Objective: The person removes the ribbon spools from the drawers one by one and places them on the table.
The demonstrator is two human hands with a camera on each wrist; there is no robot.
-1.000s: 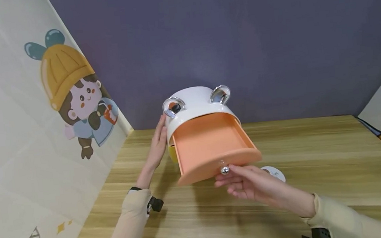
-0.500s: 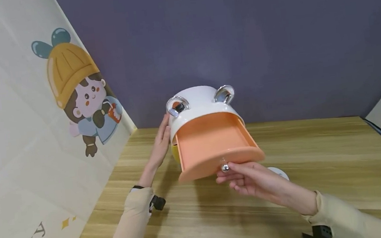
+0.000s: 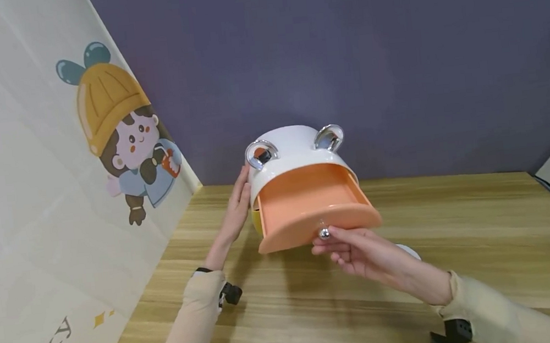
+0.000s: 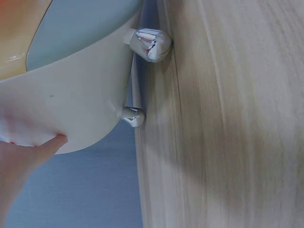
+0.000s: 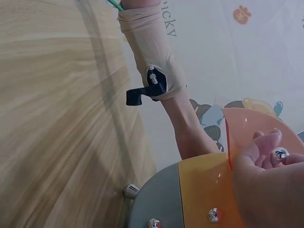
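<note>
A small white rounded drawer cabinet (image 3: 288, 143) with two silver ring ears stands at the middle back of the table. Its orange top drawer (image 3: 314, 192) is pulled partway out, and nothing shows inside. My right hand (image 3: 369, 253) pinches the silver knob (image 3: 324, 233) on that drawer's front between thumb and fingers. Against the cabinet's left side rests my left hand (image 3: 236, 211), fingers extended; in the left wrist view the fingers (image 4: 50, 146) lie on the white wall. Below the orange drawer, the right wrist view shows a yellow drawer (image 5: 202, 185) and a grey-blue drawer (image 5: 159, 199), both pushed in.
A white round disc (image 3: 410, 251) lies on the wooden table (image 3: 474, 229), partly hidden behind my right hand. Silver feet (image 4: 151, 45) hold the cabinet up. A dark wall (image 3: 344, 65) rises behind, and a white printed panel (image 3: 22, 179) borders the left.
The orange drawer has slid a little way into the cabinet, with my right hand moving along on its knob. My left hand keeps its place on the side. The head view has shifted slightly.
</note>
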